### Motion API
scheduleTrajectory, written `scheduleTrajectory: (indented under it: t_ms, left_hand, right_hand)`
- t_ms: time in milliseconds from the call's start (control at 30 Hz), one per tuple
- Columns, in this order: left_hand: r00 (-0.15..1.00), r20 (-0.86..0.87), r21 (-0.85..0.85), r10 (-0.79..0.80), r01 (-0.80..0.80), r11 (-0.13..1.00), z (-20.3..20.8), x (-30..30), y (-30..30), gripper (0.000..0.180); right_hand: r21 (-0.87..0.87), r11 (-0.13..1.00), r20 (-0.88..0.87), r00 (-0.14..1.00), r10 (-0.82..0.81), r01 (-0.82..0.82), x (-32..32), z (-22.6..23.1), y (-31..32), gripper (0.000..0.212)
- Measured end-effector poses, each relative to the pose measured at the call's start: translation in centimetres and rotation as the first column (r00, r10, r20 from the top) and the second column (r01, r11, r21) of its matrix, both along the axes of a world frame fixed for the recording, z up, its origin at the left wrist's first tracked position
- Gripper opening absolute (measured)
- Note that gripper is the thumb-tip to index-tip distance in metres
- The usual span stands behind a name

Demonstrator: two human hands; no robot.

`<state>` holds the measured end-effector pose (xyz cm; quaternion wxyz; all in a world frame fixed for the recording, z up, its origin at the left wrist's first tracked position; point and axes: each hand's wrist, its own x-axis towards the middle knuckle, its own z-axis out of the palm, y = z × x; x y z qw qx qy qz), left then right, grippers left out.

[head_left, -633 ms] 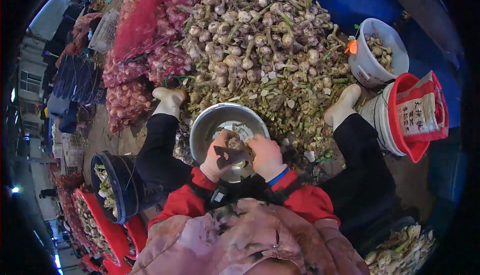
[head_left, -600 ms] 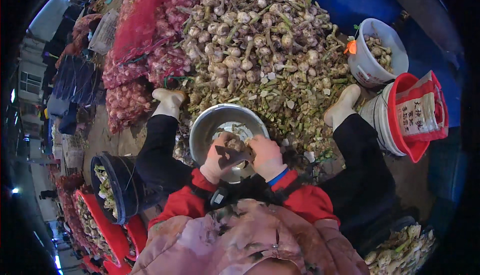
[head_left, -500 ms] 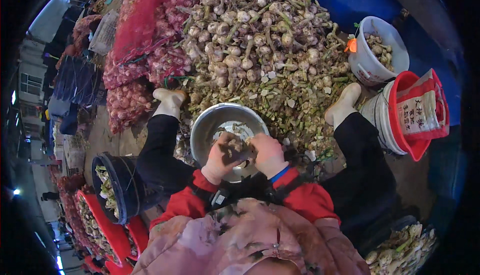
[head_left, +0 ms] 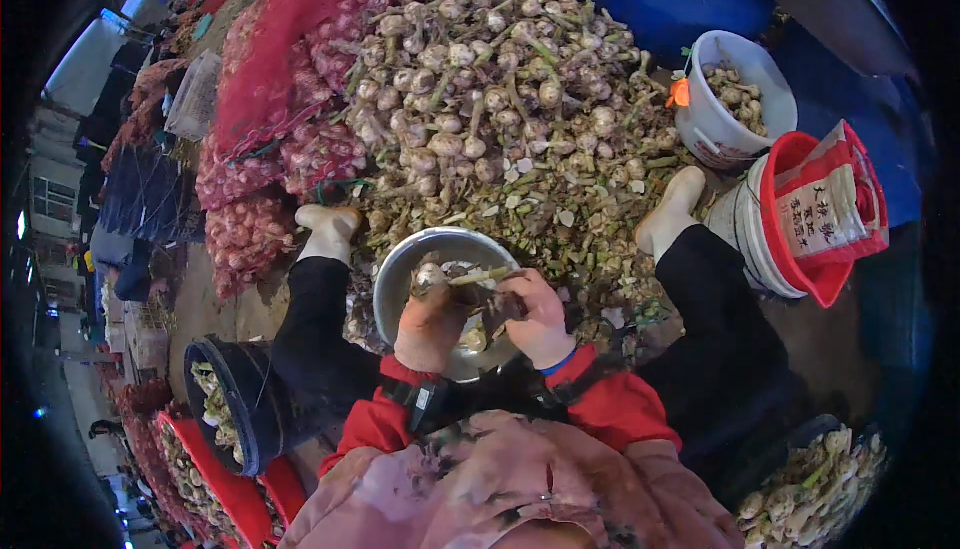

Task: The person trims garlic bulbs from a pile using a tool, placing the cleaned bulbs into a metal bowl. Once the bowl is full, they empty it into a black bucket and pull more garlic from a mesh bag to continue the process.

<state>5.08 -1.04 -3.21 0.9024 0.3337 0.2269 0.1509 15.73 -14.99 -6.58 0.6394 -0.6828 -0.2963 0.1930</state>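
Observation:
Over the metal bowl [head_left: 388, 269], my left hand [head_left: 428, 331] is closed around a garlic bulb [head_left: 429, 277], which shows above its fingers. The bulb's stem [head_left: 482, 275] points right, toward my right hand [head_left: 538, 323]. That right hand is closed, its fingertips at the stem's end and at a dark scrap between the hands. What exactly it grips is hidden. Pale pieces of garlic or peel [head_left: 474, 337] lie in the bowl between my wrists.
Ahead rises a heap of garlic with stems [head_left: 490, 89], trimmings [head_left: 540, 214] spread at its foot. Red net sacks [head_left: 255, 159] stand left. A white bucket [head_left: 710, 134] and a red basin on a bucket [head_left: 795, 249] stand right. A black bucket [head_left: 255, 419] stands by my left leg.
A garlic bulb with a long stem now shows in my left hand, where before my hands were close together over a small piece. My hands are slightly further apart and the view has shifted.

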Motion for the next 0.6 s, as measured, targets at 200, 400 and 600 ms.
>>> scheduleTrajectory:
  t_ms: [200,400,600]
  left_hand:
    - [0.999,0.013,-0.119,-0.033,0.034,0.992,-0.5,0.6,-1.9,0.051]
    - [0.712,-0.695,0.686,0.103,0.613,0.391,-2.0,1.9,3.5,0.068]
    - [0.61,-0.648,0.642,0.457,0.76,-0.103,-4.0,15.3,9.8,0.039]
  right_hand:
    - [-0.152,0.982,-0.355,0.921,-0.163,0.115,0.5,-10.9,-1.0,0.027]
    - [-0.275,0.921,-0.553,0.738,-0.386,0.276,3.6,-10.4,-1.0,0.027]
    - [-0.256,0.929,-0.47,0.806,-0.36,0.265,1.7,-10.6,0.8,0.026]
